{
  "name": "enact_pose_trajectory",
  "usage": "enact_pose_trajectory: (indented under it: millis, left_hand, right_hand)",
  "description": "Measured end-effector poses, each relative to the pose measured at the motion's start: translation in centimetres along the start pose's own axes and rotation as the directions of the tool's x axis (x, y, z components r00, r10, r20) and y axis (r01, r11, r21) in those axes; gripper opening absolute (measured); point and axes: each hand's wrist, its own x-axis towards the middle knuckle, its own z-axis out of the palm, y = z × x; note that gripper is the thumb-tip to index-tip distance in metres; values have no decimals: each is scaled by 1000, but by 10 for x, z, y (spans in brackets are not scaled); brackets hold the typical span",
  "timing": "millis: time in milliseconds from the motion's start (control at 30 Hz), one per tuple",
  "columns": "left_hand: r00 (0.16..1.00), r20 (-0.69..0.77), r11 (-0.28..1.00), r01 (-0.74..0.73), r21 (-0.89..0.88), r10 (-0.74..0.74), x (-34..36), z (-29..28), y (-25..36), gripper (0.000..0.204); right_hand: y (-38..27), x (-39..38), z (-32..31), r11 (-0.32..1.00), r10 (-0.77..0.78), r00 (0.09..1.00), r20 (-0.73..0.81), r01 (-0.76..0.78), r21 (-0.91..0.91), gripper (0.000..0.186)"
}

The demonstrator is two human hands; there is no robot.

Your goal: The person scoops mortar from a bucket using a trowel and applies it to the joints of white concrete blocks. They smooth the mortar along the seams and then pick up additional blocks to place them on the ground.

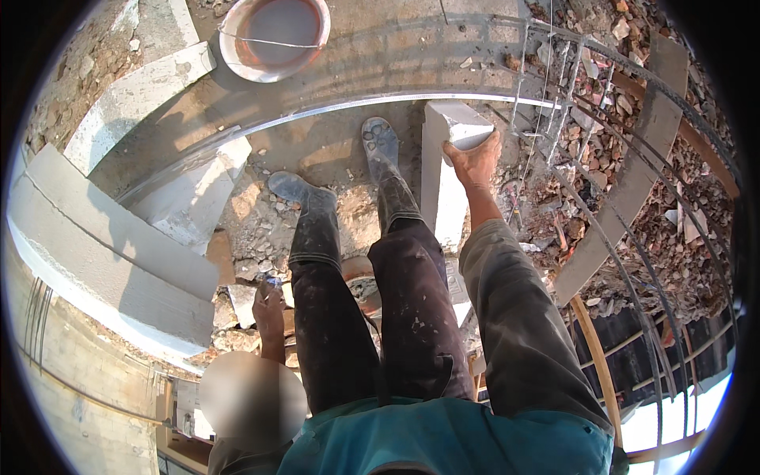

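My right hand (477, 161) grips the top end of a white aerated concrete block (443, 178), fingers wrapped over its edge. The block stands lengthwise just right of my right boot. At the lower left, my left hand (269, 307) is closed with a small blue-and-white spot at its fingertips, too small to name. A blurred patch hides part of that arm. Beyond my boots (297, 188), a long thin pale straight strip (317, 109) runs across, passing by the block's far end.
A round bucket (273, 77) of grey liquid stands at the far side. Pale blocks (119, 245) line the left, with another block (194, 190) nearer my boots. On the right are steel bars (613, 210), a grey plank (625, 214) and brick rubble (574, 229).
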Motion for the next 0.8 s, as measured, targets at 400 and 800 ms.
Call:
enact_pose_trajectory:
  millis: [400, 800]
  left_hand:
    - [999, -35, 967, 3, 254, 6, -16, -4, -6, 54]
    - [991, -91, 966, -73, 248, 98, -68, -15, -26, 54]
  right_hand:
    - [18, 47, 31, 997, 75, 996, 53, -76, 18, 121]
    - [-46, -136, -129, 900, -252, 953, 166, 168, 401, 96]
